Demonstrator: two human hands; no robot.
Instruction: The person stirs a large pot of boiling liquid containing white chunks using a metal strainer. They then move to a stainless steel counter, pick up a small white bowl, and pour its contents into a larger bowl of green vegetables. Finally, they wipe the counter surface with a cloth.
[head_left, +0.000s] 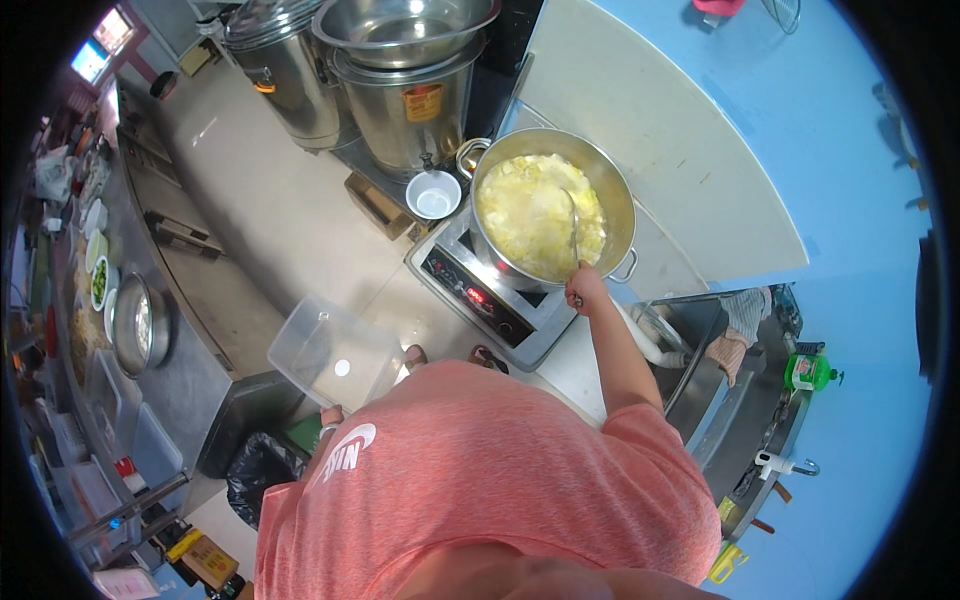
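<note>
My right hand (586, 289) grips the handle of a metal ladle (575, 225), whose bowl end dips into a large steel stockpot (621, 202). Pale yellow and white food in liquid (536, 214) fills much of the pot, under some steam. The pot stands on an induction cooker (480, 289) with a lit red display. Down at my left side, my left hand (331, 415) holds a clear plastic tub (315, 352) by its near edge; its fingers are partly hidden. A small white bowl (433, 195) sits beyond the cooker, beside the pot.
Two big steel urns (409, 112) stand ahead, one topped by a wide basin (405, 26). A steel counter (187, 360) with a metal bowl (140, 325) and food bowls runs along the left. A sink (705, 322) is at the right; a black-lined bin (259, 469) is at lower left.
</note>
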